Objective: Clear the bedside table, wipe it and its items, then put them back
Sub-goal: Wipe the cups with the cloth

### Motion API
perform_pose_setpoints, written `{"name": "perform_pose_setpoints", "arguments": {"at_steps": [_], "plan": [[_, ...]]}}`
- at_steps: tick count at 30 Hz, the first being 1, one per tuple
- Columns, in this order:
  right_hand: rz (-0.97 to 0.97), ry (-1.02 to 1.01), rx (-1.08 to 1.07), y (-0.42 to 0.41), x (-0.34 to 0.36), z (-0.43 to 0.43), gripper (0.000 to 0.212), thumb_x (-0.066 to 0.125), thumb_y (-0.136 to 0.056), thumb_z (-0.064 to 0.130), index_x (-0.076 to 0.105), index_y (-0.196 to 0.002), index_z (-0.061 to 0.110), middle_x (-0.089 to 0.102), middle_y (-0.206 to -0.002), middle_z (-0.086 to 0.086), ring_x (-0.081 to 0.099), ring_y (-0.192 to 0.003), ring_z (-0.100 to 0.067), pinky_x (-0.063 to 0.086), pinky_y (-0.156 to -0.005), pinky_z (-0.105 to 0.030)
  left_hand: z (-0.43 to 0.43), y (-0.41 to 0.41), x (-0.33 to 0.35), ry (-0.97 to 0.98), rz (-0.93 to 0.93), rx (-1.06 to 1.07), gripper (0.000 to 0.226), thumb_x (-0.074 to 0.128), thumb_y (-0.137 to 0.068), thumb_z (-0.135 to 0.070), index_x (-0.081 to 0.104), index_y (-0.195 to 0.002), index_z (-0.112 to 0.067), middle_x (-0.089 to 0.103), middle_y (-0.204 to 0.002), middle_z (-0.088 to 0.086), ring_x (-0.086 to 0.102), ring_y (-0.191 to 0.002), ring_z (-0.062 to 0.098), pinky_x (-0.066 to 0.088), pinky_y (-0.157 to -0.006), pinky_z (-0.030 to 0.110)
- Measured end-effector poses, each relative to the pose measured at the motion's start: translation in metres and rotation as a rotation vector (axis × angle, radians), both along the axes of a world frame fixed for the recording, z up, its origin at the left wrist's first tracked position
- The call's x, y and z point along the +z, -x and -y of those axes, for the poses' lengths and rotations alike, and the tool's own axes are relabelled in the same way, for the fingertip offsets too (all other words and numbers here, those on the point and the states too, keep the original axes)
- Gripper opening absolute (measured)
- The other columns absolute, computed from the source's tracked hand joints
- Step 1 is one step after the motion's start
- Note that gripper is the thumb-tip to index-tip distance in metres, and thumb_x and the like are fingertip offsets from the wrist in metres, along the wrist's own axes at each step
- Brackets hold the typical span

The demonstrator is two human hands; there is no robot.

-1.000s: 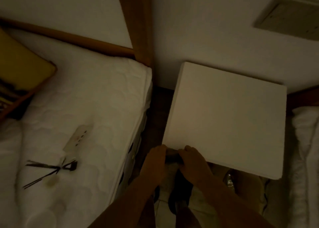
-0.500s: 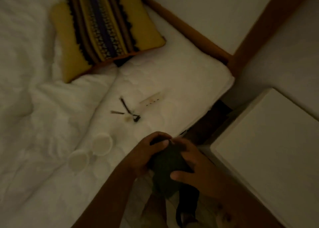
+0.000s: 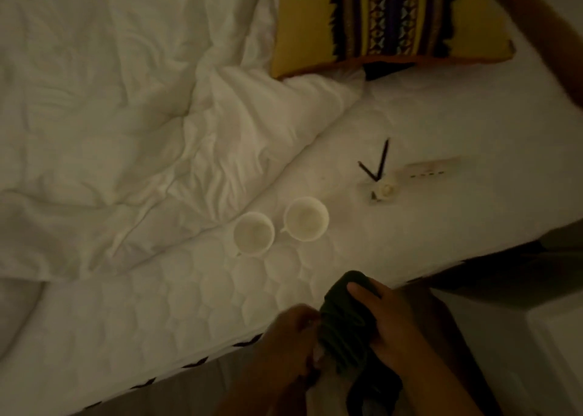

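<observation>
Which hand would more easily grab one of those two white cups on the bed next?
Probably the left hand: the cups lie on its side, and the right hand wraps most of the dark cloth.

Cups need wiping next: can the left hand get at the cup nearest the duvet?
Probably yes. Only bare mattress lies between the left hand and that cup, but it grips the dark cloth with the right hand, so must let go first.

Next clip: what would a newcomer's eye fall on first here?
Two white cups stand side by side on the quilted mattress, below a yellow patterned pillow at the top. At the bottom edge, the left hand and right hand grip a dark cloth.
</observation>
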State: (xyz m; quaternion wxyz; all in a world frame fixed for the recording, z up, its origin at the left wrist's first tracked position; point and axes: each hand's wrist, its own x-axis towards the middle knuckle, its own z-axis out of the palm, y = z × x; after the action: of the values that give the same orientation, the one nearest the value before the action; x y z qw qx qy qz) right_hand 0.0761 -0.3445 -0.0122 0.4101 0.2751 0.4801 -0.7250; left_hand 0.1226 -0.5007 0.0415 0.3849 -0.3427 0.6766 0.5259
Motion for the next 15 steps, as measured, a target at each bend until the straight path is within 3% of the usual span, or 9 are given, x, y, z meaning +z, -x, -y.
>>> {"name": "perform_pose_setpoints", "arguments": {"at_steps": [1,3,4,6,8,10,13,15], "plan": [[0.012,-0.015,-0.002,0.000,-0.003,0.007,0.023,0.070,-0.074,0.021,0.072,-0.087,0.002,0.072,-0.088,-0.021,0.070,-0.083,-0.031,0.058,-0.071,-0.038,0.015,0.001,-0.015,0.104,-0.074,0.028,0.014,0.050,-0.097,-0.021,0.063,-0.102,-0.023,0.063,-0.088,0.000,0.062,-0.075,0.008,0.050,-0.069,0.017],[0.007,-0.031,0.044,-0.005,-0.012,0.028,0.037,0.070,-0.075,0.022,0.068,-0.100,-0.005,0.071,-0.098,-0.026,0.070,-0.092,-0.034,0.058,-0.077,-0.039,0.058,0.005,-0.039,0.448,-0.260,-0.009,0.013,0.058,-0.092,-0.024,0.058,-0.105,-0.024,0.061,-0.098,-0.002,0.062,-0.091,0.015,0.046,-0.073,0.013],[0.004,-0.045,0.072,-0.007,-0.016,0.037,0.040,0.070,-0.075,0.023,0.068,-0.104,-0.005,0.071,-0.102,-0.026,0.070,-0.096,-0.034,0.058,-0.079,-0.039,0.078,0.012,-0.048,0.609,-0.356,-0.073,0.024,0.061,-0.090,-0.026,0.055,-0.113,-0.024,0.057,-0.106,-0.002,0.059,-0.101,0.017,0.045,-0.079,0.015],[0.007,-0.082,0.100,-0.010,-0.022,0.053,0.040,0.071,-0.073,0.024,0.069,-0.105,-0.001,0.072,-0.102,-0.022,0.070,-0.097,-0.033,0.057,-0.082,-0.040,0.099,0.031,-0.064,0.790,-0.517,-0.199,0.057,0.066,-0.084,-0.034,0.038,-0.133,-0.027,0.044,-0.131,0.004,0.046,-0.120,0.023,0.045,-0.099,0.036],[0.013,-0.124,0.119,-0.011,-0.024,0.067,0.038,0.071,-0.072,0.024,0.070,-0.103,0.002,0.074,-0.100,-0.019,0.071,-0.096,-0.031,0.057,-0.083,-0.041,0.110,0.045,-0.081,0.774,-0.481,-0.318,0.084,0.067,-0.079,-0.049,0.016,-0.145,-0.038,0.021,-0.151,0.006,0.029,-0.136,0.029,0.036,-0.108,0.054],[0.013,-0.157,0.143,-0.012,-0.025,0.080,0.041,0.072,-0.072,0.026,0.069,-0.107,0.005,0.074,-0.102,-0.016,0.070,-0.098,-0.030,0.056,-0.087,-0.043,0.116,0.051,-0.097,0.700,-0.436,-0.386,0.093,0.068,-0.077,-0.052,0.006,-0.146,-0.046,0.008,-0.155,0.004,0.024,-0.139,0.033,0.038,-0.105,0.059],[-0.036,-0.243,0.203,-0.010,-0.027,0.095,0.044,0.074,-0.076,0.028,0.066,-0.116,0.011,0.072,-0.110,-0.012,0.069,-0.102,-0.026,0.054,-0.094,-0.044,0.120,0.054,-0.108,0.690,-0.507,-0.351,0.085,0.070,-0.077,-0.040,0.017,-0.143,-0.041,0.017,-0.147,0.006,0.032,-0.129,0.031,0.048,-0.097,0.053],[-0.097,-0.321,0.232,-0.007,-0.024,0.107,0.034,0.073,-0.082,0.025,0.066,-0.114,0.016,0.072,-0.111,-0.009,0.068,-0.102,-0.023,0.054,-0.096,-0.043,0.126,0.057,-0.107,0.589,-0.496,-0.153,0.078,0.071,-0.078,-0.036,0.025,-0.141,-0.038,0.021,-0.141,0.001,0.034,-0.126,0.028,0.047,-0.098,0.044]]}}
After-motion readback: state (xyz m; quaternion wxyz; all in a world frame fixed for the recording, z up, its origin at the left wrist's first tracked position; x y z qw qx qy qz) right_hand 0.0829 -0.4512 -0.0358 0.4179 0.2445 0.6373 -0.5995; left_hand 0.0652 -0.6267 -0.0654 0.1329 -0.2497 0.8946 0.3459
